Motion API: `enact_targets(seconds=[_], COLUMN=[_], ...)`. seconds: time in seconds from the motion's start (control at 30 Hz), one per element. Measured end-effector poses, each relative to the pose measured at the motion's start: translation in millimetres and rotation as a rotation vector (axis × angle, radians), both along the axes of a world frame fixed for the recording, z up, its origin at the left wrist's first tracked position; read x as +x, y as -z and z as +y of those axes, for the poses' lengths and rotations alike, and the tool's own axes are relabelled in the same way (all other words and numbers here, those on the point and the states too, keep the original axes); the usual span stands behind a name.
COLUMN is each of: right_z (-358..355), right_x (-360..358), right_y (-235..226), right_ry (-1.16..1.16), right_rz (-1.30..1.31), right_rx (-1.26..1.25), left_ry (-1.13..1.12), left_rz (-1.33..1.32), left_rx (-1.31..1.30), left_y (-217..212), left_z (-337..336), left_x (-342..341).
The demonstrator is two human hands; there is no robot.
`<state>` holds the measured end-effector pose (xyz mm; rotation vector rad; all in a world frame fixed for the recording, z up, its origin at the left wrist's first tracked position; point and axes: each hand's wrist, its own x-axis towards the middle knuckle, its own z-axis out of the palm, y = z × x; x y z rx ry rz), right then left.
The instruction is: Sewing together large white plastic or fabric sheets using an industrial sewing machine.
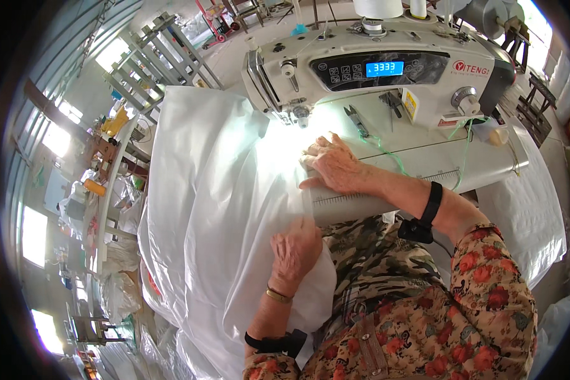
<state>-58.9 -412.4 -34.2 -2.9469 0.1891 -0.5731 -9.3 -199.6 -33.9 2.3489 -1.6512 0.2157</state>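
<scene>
A large white sheet (196, 209), shiny like thin plastic or coated cloth, hangs in folds from the sewing machine (354, 69) down over my lap. At its right edge, just in front of the lit needle area (302, 117), my right hand (337, 166) rests with fingertips on the material and thumb held apart. Lower down, my left hand (296, 250) is closed on a fold of the sheet, its fingertips blurred. Glare washes out the spot under the presser foot. Small thread snips (356, 120) lie on the machine bed right of my right hand.
Green thread (392, 158) trails across the bed, which has a ruler strip (342, 197) along its front edge. White thread cones (378, 7) stand above the machine. A metal rack (152, 69) is at the far left, and more white material (525, 209) hangs at right.
</scene>
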Motion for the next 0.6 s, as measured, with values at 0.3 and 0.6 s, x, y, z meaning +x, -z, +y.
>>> enact_targets(seconds=[0.3,0.6], right_z=[-4,-22], right_x=[4,15], right_y=[-2,13], right_ry=[0.050,0.126], right_rz=[0.137,0.125], right_rx=[0.143,0.110], left_ry=[0.078,0.023], left_rz=[-0.117,0.042], left_rx=[0.063,-0.020], left_y=[-9,-21], left_z=[-50,-109], left_x=[36,60])
